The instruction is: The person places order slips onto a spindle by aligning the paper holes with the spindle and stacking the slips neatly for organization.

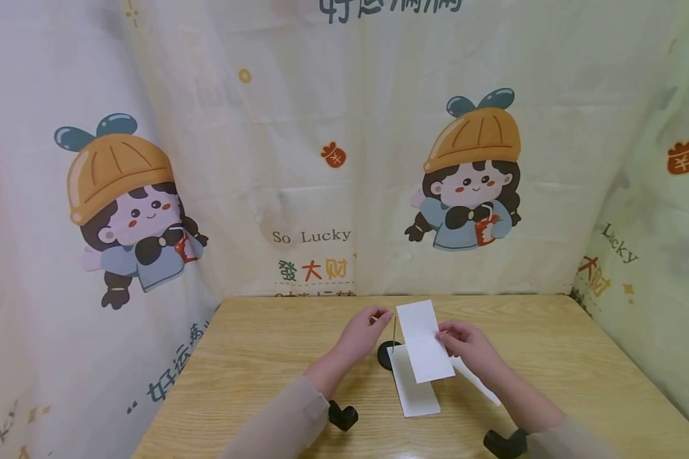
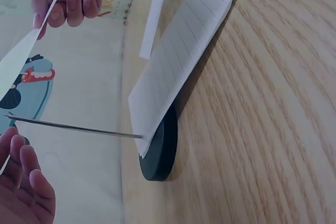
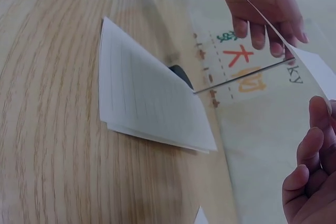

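A receipt spike [image 1: 393,333] with a round black base [image 1: 384,358] stands on the wooden table. Lined paper slips [image 2: 184,45] are pierced by its rod near one end and lie low on it, tilted. Above them my right hand [image 1: 471,346] pinches a separate white paper slip [image 1: 423,341] by its right edge. The left hand [image 1: 364,335] is just left of the rod's tip, fingers loosely bent, with nothing visible in them. In the right wrist view, the held slip [image 3: 317,69] appears close to the spike's upper end.
Another white paper [image 1: 479,382] lies on the table [image 1: 275,357], partly hidden beneath the right forearm. Black wrist devices [image 1: 343,415] sit near both sleeves. A printed cloth [image 1: 298,191] hangs behind the table and along its sides.
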`<state>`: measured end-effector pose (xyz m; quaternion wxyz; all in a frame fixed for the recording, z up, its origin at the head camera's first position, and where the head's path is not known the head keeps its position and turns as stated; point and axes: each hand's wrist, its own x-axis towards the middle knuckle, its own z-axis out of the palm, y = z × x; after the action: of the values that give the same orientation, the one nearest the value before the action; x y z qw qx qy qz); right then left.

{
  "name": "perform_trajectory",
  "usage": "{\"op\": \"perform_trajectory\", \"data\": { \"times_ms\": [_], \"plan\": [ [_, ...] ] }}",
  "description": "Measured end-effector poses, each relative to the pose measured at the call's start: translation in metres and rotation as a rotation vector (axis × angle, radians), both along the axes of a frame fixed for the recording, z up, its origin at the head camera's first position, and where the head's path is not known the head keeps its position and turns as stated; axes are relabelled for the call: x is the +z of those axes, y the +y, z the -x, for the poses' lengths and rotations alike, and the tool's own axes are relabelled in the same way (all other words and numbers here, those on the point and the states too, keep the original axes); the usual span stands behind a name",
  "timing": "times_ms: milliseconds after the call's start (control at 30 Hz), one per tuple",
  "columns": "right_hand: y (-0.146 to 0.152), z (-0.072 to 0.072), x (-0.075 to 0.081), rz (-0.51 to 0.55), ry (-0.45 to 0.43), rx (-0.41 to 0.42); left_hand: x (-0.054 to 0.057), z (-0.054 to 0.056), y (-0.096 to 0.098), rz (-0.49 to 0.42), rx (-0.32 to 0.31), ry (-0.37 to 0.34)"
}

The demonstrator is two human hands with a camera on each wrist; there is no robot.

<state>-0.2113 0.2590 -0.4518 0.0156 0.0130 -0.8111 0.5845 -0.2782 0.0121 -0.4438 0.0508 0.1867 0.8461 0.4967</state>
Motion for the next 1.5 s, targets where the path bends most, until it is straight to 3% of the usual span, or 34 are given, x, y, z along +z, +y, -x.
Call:
{"op": "perform_trajectory", "data": {
  "times_ms": [233, 700, 1500],
  "plan": [
    [-0.008, 0.002, -0.005, 0.006, -0.022, 0.001, 0.001, 0.003, 0.007, -0.039, -0.001, 0.004],
    [-0.015, 0.003, -0.007, 0.022, -0.052, -0.004, 0.003, 0.005, 0.013, -0.034, 0.003, 0.018],
    [-0.017, 0.006, -0.010, 0.007, -0.062, -0.036, 0.004, 0.009, 0.017, -0.020, 0.046, -0.018]
  ]
}}
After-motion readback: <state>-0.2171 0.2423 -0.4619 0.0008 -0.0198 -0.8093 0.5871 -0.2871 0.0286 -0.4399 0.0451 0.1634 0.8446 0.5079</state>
